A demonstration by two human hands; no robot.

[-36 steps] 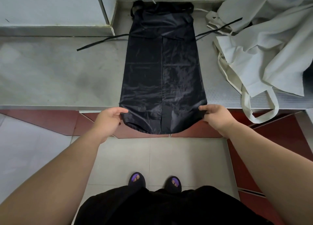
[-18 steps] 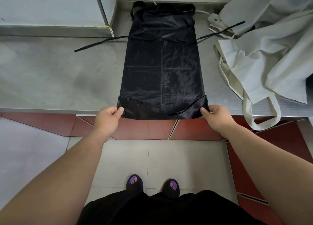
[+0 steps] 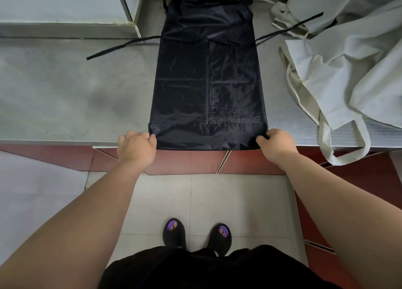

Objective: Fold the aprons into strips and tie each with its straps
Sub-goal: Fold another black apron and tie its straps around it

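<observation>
Two near corners of the black apron (image 3: pixel 206 82) are pinched by left grip (image 3: pixel 137 149) and right grip (image 3: pixel 277 145), so fold evenly.

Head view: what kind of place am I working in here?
Probably a commercial kitchen or laundry workroom, though I can't be sure. It has a long steel counter and a tiled floor below it. On the counter, a black apron lies flat beside a pale heap of fabric.

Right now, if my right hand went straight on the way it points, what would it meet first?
Your right hand points forward and slightly inward, so it would likely push onto the black apron whose corner it pinches. The pale fabric pile looks off that line.
</observation>
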